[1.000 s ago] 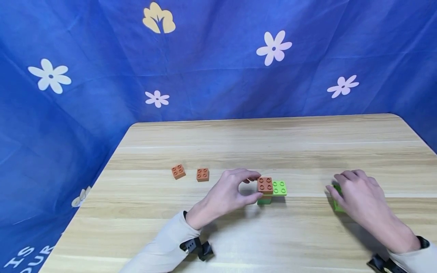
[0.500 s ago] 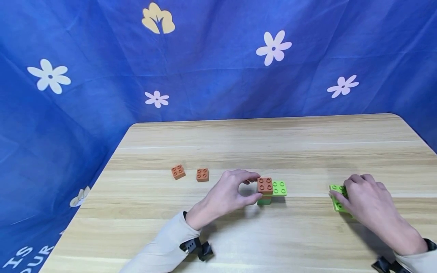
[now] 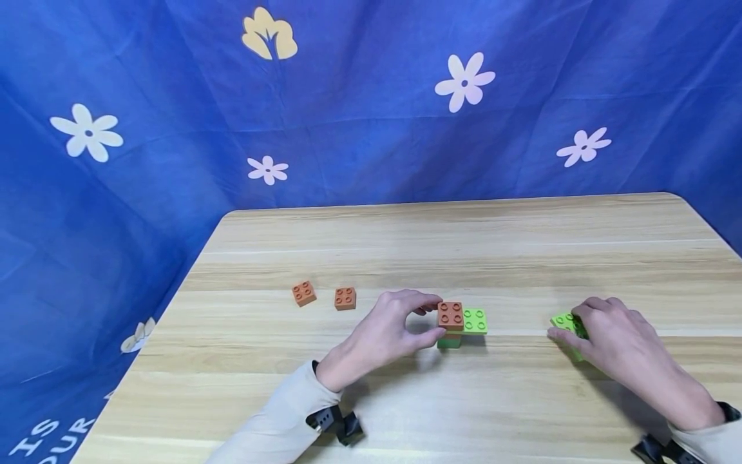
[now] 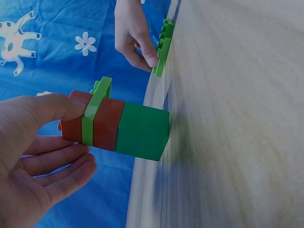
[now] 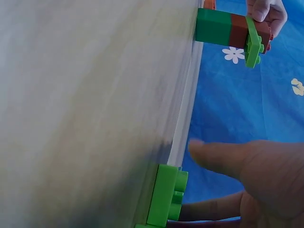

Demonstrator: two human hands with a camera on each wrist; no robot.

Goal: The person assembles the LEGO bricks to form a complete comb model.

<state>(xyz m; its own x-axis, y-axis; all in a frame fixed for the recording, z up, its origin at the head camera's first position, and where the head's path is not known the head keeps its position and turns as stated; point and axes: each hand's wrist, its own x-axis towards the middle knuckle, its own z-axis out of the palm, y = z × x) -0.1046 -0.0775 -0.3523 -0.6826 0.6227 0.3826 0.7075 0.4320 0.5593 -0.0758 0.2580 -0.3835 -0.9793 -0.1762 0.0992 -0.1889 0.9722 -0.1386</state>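
"How are the hands posed?"
"The left hand (image 3: 385, 335) pinches the top of the brick stack (image 4: 107, 124) on the table (image 3: 406, 251); the right hand (image 3: 623, 345) arches over light-green pieces (image 5: 162, 194)."
"Gripping them?"
"Can't tell; fingers cover part, and the right wrist view crops them."

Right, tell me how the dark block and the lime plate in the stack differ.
Color: the dark block is deep green, the lime plate yellow-green. Thickness: the dark block is thick, the lime plate thin. Place: the dark block is the bottom of the stack; the lime plate is sandwiched between two bricks and juts out past them. Both are green.
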